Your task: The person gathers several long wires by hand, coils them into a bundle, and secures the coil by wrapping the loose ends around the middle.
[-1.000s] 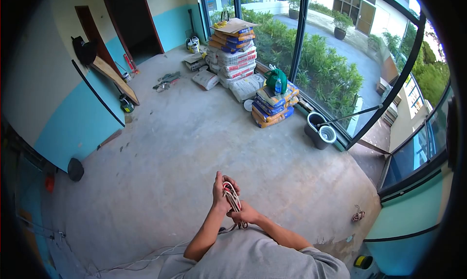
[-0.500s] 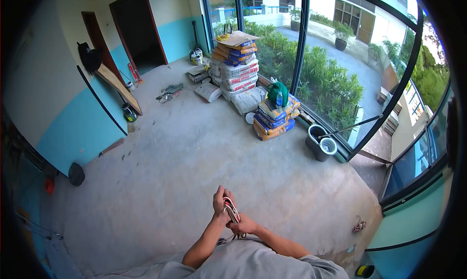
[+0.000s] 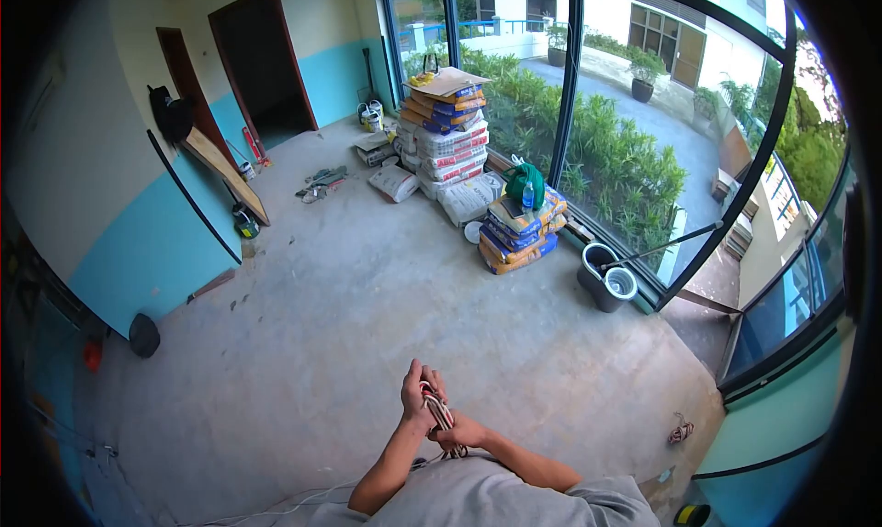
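Cord coil (image 3: 438,409) — clasped between both hands.

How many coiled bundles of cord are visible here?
2. One cord bundle is gripped by the left hand and right hand; a second bundle lies on the floor at right, near the teal wall. Others may be hidden.

Bright daylight enters through the glass wall (image 3: 643,141), washing the concrete floor (image 3: 367,288) beside it evenly; shadows faint, fisheye bends straight lines, black vignette rings the edges, focus sharp
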Demonstrator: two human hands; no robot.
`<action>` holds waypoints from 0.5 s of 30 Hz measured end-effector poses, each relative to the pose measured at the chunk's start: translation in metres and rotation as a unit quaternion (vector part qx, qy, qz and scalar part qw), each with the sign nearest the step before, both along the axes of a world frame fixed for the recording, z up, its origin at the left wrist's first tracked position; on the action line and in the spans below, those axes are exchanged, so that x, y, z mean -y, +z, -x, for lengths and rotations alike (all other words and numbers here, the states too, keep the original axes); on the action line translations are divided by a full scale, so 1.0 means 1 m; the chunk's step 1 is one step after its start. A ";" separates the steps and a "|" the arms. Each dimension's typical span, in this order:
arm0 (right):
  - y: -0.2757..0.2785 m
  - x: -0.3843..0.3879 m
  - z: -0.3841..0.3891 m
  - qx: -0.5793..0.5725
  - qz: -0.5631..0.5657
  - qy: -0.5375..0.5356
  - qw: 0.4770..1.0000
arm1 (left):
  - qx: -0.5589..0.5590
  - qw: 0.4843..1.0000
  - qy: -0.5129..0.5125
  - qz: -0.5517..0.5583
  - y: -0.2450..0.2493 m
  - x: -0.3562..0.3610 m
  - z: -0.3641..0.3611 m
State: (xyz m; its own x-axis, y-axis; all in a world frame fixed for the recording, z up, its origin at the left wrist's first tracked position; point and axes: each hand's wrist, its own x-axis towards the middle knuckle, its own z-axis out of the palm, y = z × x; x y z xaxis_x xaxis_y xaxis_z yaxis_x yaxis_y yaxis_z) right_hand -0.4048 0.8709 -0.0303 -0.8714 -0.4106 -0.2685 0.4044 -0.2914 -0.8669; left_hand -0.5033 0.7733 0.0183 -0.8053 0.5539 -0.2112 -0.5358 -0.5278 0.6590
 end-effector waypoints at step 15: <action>0.031 -0.033 0.035 -0.036 0.108 -0.287 0.951 | -0.176 0.972 -0.067 0.138 0.011 0.004 0.011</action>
State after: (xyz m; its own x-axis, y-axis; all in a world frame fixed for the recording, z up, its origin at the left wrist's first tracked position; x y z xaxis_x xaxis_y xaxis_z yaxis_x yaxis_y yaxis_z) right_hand -0.4403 0.9035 0.0007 -0.9816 0.0987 -0.1632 0.0676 -0.6200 -0.7817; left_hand -0.5139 0.7689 0.0292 -0.7796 0.6197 -0.0904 -0.3027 -0.2464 0.9207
